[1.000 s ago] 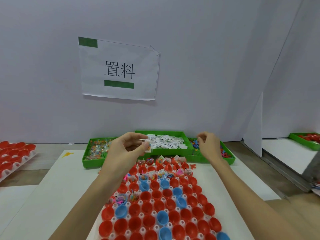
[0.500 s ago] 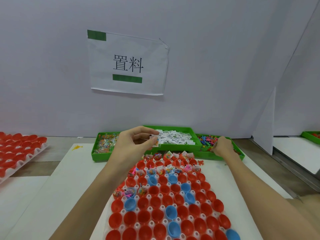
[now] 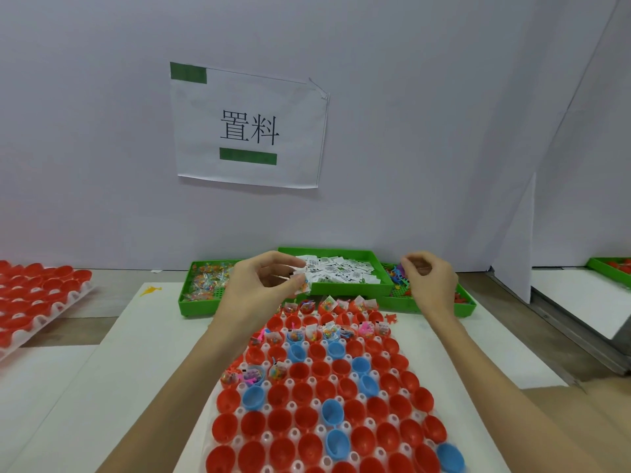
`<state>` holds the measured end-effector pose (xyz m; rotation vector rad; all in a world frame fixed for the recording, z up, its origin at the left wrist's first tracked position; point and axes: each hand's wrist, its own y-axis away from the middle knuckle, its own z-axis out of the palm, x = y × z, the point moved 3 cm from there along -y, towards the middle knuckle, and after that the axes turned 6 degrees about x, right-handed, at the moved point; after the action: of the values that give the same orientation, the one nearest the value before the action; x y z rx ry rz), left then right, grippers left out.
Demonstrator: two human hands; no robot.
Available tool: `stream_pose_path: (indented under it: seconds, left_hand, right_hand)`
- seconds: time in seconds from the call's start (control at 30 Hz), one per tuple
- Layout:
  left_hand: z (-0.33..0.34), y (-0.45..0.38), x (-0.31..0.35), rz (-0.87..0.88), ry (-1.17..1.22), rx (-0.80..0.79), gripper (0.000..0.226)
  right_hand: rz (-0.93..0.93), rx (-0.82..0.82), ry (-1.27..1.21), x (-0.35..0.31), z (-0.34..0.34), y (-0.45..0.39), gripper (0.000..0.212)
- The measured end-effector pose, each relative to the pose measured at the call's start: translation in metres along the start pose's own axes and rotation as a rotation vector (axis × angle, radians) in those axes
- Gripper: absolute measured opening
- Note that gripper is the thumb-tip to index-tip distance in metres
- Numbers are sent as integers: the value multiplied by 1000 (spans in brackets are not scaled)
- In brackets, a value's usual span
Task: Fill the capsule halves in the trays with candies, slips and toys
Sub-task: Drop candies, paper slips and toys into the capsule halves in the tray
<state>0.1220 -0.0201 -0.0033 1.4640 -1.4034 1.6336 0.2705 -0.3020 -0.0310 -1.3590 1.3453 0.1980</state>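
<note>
right hand back from the toy bin, left hand holding a candy packet

left hand [image 3: 263, 291] hovered above the far rows of the white plastic tray of red and blue capsule halves [image 3: 327, 387], grip pinched on a small clear packet of coloured candies [image 3: 302, 286], maybe with a white slip; hard to tell. right hand [image 3: 428, 285] hung over the green bin of small coloured plastic toys [image 3: 440, 302], fingers curled in; whether it held a toy could not be told.

half a second earlier the right hand was down in that toy bin; now it had lifted and come back toward the tray. the left hand had barely moved. judged as a pick just made, with a drop into a half due next.

the far two rows already held packets and toys, a few halves lower left too; the near rows sat bare. green bin of white printed paper slips [image 3: 341, 274] and green bin of candy packets [image 3: 205, 285] stood behind the tray on the white tabletop [image 3: 136, 353]. task looked early.
</note>
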Motion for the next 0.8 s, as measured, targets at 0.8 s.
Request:
stream_pose_path:
  seconds: [0.8]
  left_hand:
    - [0, 13, 0, 40, -303, -318, 9]
  right_hand:
    - [2, -637, -346, -97, -4, 126, 11]
